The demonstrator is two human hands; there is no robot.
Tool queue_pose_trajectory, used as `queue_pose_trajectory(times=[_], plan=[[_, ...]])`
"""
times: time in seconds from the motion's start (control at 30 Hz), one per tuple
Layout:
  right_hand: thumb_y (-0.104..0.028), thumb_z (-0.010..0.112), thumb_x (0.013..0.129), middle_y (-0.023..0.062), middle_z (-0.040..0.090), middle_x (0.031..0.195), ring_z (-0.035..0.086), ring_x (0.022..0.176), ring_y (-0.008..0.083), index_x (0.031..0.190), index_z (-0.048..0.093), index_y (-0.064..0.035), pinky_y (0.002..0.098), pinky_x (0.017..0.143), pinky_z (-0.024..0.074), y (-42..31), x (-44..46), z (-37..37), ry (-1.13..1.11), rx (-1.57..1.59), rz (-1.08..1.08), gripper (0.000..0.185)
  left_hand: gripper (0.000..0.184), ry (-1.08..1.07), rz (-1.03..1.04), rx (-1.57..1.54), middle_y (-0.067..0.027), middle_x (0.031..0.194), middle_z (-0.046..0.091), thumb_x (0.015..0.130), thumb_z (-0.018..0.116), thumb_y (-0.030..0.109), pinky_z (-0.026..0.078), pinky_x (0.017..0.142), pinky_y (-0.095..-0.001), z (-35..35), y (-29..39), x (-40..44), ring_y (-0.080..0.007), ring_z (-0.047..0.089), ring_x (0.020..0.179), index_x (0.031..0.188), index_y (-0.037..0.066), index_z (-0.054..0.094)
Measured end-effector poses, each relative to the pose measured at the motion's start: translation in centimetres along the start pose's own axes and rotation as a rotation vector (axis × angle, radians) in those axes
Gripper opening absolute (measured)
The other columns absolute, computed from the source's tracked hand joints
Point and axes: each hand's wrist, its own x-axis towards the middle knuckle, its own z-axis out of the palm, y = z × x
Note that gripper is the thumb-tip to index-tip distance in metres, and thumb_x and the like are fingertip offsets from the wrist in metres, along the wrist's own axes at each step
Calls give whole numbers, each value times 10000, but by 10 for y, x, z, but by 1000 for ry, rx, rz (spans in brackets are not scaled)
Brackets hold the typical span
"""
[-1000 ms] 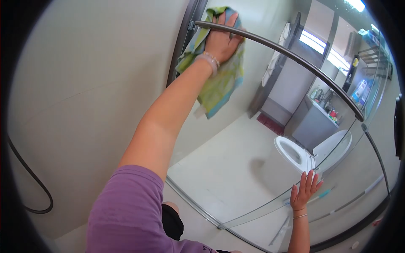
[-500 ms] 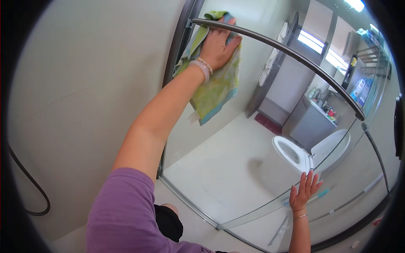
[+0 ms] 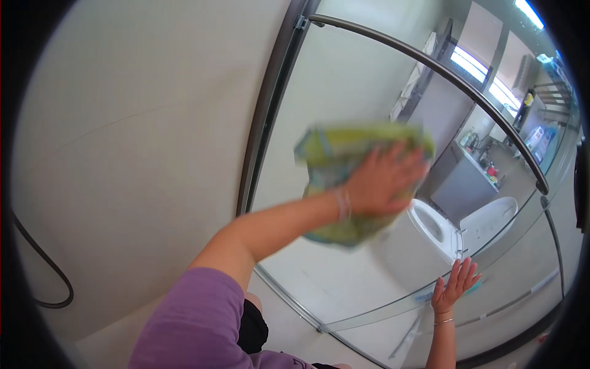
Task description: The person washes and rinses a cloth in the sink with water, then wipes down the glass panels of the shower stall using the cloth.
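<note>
My left hand (image 3: 382, 179) is spread over a green-and-yellow cloth (image 3: 329, 158) with blue edging, against the clear glass shower panel (image 3: 307, 101). Motion blurs both the hand and the cloth, and part of the cloth lies hidden behind the hand. Lower right, my right hand (image 3: 455, 286) is raised with its fingers extended, palm towards the glass, and holds nothing. Whether its palm touches the pane I cannot tell. Above the cloth, a curved dark metal bar (image 3: 455, 77) crosses the panel.
A dark metal frame (image 3: 264, 117) edges the glass beside a pale wall (image 3: 135, 154). Through the pane show a white toilet (image 3: 430, 224) with its lid raised and a grey cabinet (image 3: 464, 184). A dark hose (image 3: 52, 261) hangs at far left.
My left hand has swept the cloth down and to the right, from behind the bar's upper end to the middle of the panel. My right hand stays raised, and the view has shifted slightly.
</note>
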Motion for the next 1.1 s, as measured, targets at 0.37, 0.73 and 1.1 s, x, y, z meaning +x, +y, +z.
queue_pose_trajectory(times=[0.37, 0.73, 1.1], plan=[[-168, 488, 884, 171, 347, 1417, 257, 1343, 345, 1348, 376, -39, 505, 1092, 32, -33, 2, -15, -129, -100, 158, 494, 352, -207, -780, -1657, -1, 978, 532, 967, 402, 150, 398, 829, -244, 24, 124, -154, -84, 475, 907, 1313, 133, 464], [-426, 406, 930, 76, 514, 1258, 488, 1158, 236, 1263, 464, -73, 389, 981, 398, -278, -124, -18, 79, 2569, 1961, 489, 421, -142, -986, -1954, -99, 1388, 377, 972, 370, 166, 301, 1045, -308, -32, 200, -214, -168, 323, 1299, 1363, 12, 350], [-76, 629, 812, 164, 474, 1258, 436, 1209, 265, 1253, 458, -10, 345, 992, 356, -242, -34, -47, -818, 1611, 586, 478, 356, 379, -1739, -2136, -55, 1079, 589, 958, 423, 353, 485, 848, -312, -1, 196, -278, -157, 586, 960, 1197, 101, 499]])
